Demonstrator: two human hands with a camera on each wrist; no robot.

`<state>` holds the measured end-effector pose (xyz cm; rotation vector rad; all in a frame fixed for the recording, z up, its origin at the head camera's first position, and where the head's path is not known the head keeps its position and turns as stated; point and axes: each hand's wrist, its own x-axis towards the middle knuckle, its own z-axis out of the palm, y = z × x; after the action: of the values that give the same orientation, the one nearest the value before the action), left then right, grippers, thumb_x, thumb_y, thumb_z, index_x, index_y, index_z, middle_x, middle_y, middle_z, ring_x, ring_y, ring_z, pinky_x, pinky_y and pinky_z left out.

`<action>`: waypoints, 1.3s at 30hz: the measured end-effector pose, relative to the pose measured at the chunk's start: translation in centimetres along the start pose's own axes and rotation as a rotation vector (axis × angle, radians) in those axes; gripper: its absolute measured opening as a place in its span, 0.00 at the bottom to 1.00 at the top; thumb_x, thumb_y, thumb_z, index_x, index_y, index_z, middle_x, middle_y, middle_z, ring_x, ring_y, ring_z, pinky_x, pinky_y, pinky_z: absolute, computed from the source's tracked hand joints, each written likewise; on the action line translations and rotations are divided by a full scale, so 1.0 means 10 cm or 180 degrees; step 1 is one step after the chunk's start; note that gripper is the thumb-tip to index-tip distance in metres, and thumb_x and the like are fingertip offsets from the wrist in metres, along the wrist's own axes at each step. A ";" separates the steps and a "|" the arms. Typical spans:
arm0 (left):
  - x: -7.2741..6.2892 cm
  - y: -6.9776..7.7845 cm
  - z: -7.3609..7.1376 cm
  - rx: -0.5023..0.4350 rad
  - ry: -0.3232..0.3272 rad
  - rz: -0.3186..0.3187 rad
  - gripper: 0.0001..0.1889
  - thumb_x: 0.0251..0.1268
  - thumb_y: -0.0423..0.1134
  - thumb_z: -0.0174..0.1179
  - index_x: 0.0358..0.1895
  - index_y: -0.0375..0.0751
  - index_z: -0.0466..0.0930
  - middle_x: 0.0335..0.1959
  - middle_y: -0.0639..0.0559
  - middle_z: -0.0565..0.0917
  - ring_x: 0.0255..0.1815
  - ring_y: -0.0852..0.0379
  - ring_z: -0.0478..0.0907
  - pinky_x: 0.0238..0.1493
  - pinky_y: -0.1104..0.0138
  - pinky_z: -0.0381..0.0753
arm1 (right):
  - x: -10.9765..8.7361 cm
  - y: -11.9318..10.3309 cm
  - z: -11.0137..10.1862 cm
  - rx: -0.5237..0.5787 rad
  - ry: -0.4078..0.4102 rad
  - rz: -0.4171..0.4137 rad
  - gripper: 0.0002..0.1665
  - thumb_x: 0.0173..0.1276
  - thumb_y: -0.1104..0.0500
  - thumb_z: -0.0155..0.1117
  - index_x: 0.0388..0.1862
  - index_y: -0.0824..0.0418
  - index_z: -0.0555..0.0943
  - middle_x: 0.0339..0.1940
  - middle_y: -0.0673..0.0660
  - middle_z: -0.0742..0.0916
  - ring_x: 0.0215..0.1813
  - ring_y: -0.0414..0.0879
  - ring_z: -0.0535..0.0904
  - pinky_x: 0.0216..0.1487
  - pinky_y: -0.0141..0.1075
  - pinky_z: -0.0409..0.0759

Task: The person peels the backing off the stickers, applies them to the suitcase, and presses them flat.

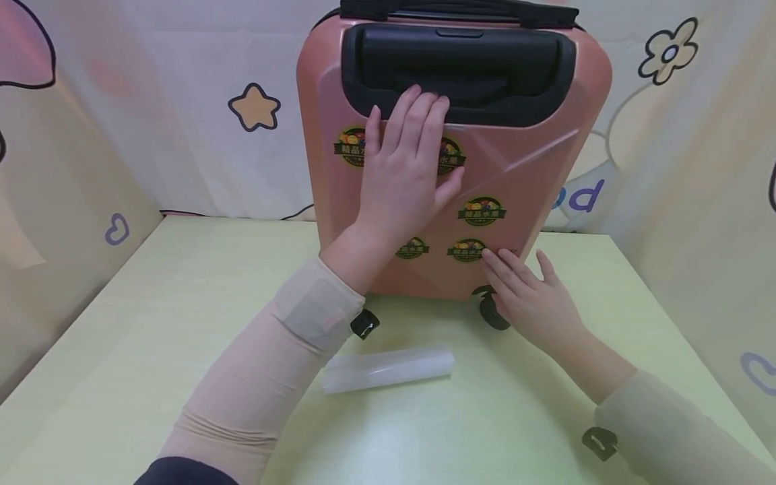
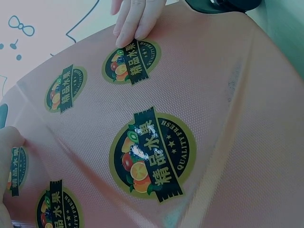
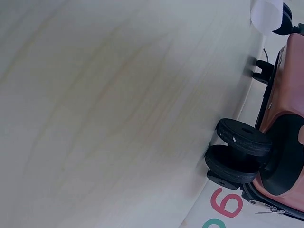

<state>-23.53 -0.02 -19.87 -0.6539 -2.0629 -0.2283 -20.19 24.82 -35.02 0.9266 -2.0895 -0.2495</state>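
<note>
A pink hard-shell suitcase (image 1: 515, 182) with a black handle recess stands upright on the table. Several round fruit stickers, one of them (image 1: 481, 211) at the right, are on its front. My left hand (image 1: 403, 158) lies on the upper front, fingers extended to the recess's lower edge, covering parts of the upper stickers. At the lower right, the fingertips of my right hand (image 1: 533, 296) touch the edge of a sticker (image 1: 465, 250). In the left wrist view those fingers (image 2: 133, 21) are nearly straight on that sticker. The right wrist view shows mainly table and black wheels (image 3: 240, 152).
A translucent white roll (image 1: 388, 369) lies on the pale table (image 1: 485, 424) in front of the suitcase. Behind it hangs a patterned cloth (image 1: 200, 128), which also lines both sides. The suitcase stands on small black wheels.
</note>
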 end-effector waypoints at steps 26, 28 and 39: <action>0.00 0.03 -0.02 0.0004 0.0001 -0.0031 0.35 0.63 0.57 0.50 0.67 0.38 0.59 0.67 0.43 0.62 0.71 0.48 0.49 0.69 0.53 0.31 | -0.03 -0.11 -0.08 0.0061 -0.0219 0.0276 0.30 0.69 0.53 0.38 0.63 0.68 0.70 0.68 0.61 0.69 0.71 0.57 0.57 0.54 0.65 0.62; 0.00 0.02 -0.01 -0.0003 0.0003 -0.0033 0.35 0.63 0.57 0.50 0.67 0.38 0.59 0.67 0.43 0.62 0.71 0.49 0.49 0.69 0.53 0.31 | -0.03 -0.13 -0.08 -0.0006 -0.0206 0.0268 0.30 0.68 0.53 0.39 0.63 0.68 0.70 0.68 0.60 0.68 0.71 0.57 0.56 0.54 0.65 0.63; -0.01 0.02 -0.01 -0.0012 0.0011 -0.0003 0.35 0.64 0.56 0.48 0.67 0.37 0.59 0.67 0.44 0.62 0.72 0.49 0.48 0.69 0.54 0.30 | -0.06 -0.19 -0.13 0.0081 -0.0491 0.0258 0.31 0.63 0.56 0.50 0.64 0.68 0.68 0.71 0.61 0.64 0.73 0.56 0.51 0.58 0.63 0.61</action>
<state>-23.31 0.08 -19.90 -0.6543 -2.0601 -0.2336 -18.03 24.08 -35.42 0.8587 -2.2713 -0.2598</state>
